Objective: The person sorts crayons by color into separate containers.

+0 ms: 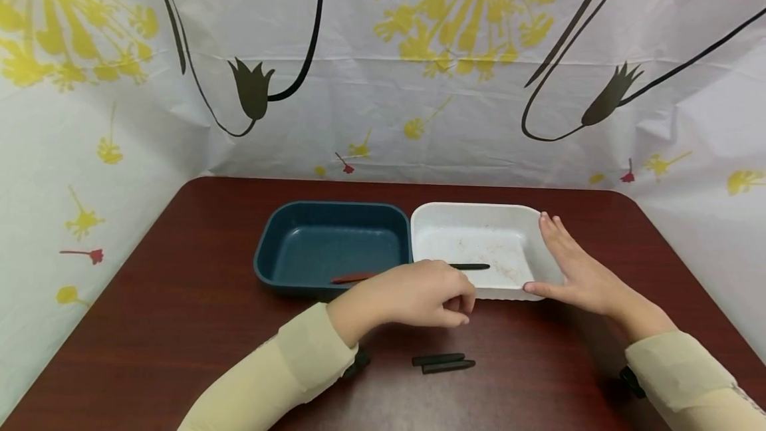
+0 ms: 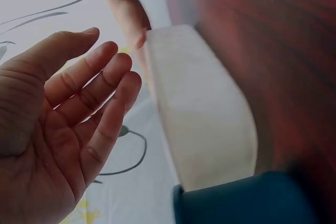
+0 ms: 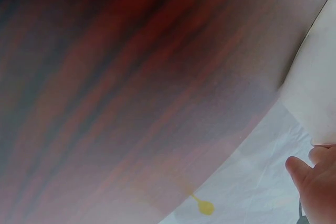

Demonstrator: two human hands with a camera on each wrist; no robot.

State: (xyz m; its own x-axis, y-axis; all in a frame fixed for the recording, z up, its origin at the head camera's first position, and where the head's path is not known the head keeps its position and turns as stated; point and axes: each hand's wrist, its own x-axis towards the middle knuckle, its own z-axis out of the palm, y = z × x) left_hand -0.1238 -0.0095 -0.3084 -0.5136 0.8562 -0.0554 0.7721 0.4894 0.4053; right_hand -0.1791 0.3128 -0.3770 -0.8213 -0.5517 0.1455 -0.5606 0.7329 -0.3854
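Observation:
My left hand [image 1: 413,291] hovers over the front edges of the two trays, its fingers loosely bent. In the left wrist view that hand [image 2: 73,114] holds nothing. At the right end of the white tray [image 1: 437,215], my right hand [image 1: 580,278] lies with its fingers straight on the far rim and its thumb near the front corner. A black crayon-like stick [image 1: 473,267] lies in the white tray, partly hidden by my left hand. Pale brown specks mark its floor. In the dark teal tray [image 1: 335,208] is a reddish-brown stick [image 1: 353,278], overlapped by my left wrist.
Two short black crayon-like sticks, one behind [image 1: 439,359] the other, lie on the dark red-brown table [image 1: 197,285] in front of the trays. The trays stand side by side. A white patterned sheet [image 1: 359,112] hangs behind the table.

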